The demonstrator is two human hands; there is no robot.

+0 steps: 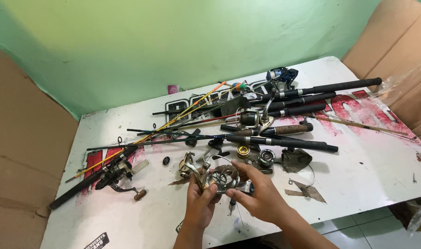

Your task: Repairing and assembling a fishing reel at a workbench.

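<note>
white table against a green wall, strewn with fishing rods. left hand and right hand, fingers clamped on a silver reel above the near edge; a steady two-handed grip likely serves best.

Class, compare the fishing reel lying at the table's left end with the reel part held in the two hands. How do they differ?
The left reel is dark, lies on the table and is untouched; the held reel part is silvery, lifted off the table, gripped by the left hand and right hand. The left reel shows a crank handle; the held part shows none. Both are fishing-reel hardware.
</note>
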